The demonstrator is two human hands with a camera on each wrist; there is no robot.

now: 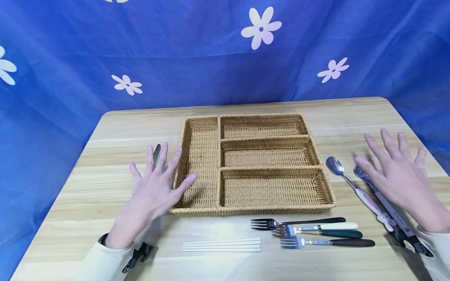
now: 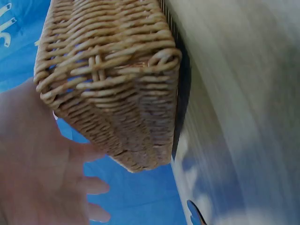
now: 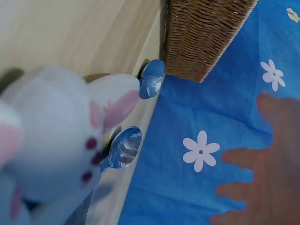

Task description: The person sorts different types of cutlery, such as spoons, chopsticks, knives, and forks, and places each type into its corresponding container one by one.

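Blue cloth (image 1: 197,66) hangs beyond and to both sides, printed with white flowers (image 1: 261,29); I count five from my head, two cut off by the picture's edge. Before me is one worktop (image 1: 88,187) in pale wood grain. Upon it sits one wicker tray (image 1: 267,168) with four compartments: one long one at the left, three crosswise ones at its right.

I have two hands out, palms down, all ten fingers spread and none gripping. My left hand (image 1: 156,191) is at the tray's left wall, thumb over the long compartment; whether it touches the rim, I cannot tell. My right hand (image 1: 400,171) is above the right end of the worktop.

Two spoons (image 1: 367,200) lie near that right hand, bowls pointing away from me, one handle bearing a rabbit figure (image 1: 386,221). Four forks (image 1: 351,242) lie in front of the tray, tines to the left: two handles dark, one white, one green. To their left I count four thin white sticks (image 1: 242,246), nearly parallel. One metal utensil (image 1: 156,153) shows between my left fingers, too hidden to name.
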